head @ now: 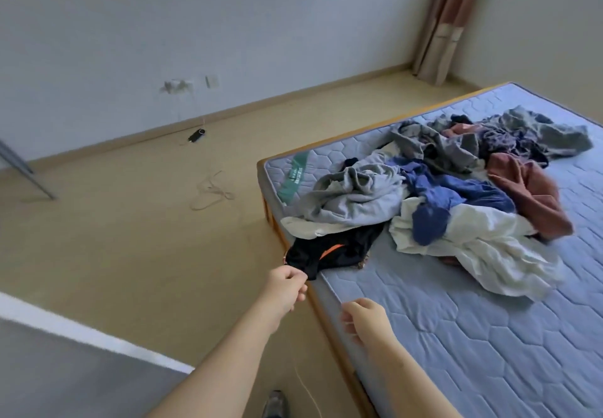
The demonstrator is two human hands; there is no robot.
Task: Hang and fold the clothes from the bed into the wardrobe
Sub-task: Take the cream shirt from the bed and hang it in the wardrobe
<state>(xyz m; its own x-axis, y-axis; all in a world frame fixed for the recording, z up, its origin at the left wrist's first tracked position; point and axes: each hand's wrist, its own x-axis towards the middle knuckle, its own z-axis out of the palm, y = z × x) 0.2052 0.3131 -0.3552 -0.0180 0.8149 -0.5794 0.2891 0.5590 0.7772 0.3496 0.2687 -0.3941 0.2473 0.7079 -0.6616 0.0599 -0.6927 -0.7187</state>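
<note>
From the head camera we see the left hand (287, 287) reaching out to the near left corner of the bed, its fingers and thumb pinched on the hanging edge of a black garment (332, 253) with an orange stripe. That garment lies over the wooden bed frame (314, 297), its far end tucked under the heap of clothes (440, 196). The right hand (365, 319) hovers nearer to us, just above the edge of the blue quilted mattress (473, 336); its fingers are loosely curled and we see nothing in them. The heap sits on the far half of the mattress: a pale grey sweatshirt (355, 196) on the left, touching the black garment, a blue piece (456, 194) and a white one (483, 241) in the middle, a reddish-brown one (528, 196) to the right, and more grey cloth (541, 130) farther back. A green label (294, 173) crosses the far left corner of the mattress. On the floor to the left lie a looped cord (212, 194) and, near the wall, a small black device (196, 135). A curtain (447, 19) hangs in the far corner.
</note>
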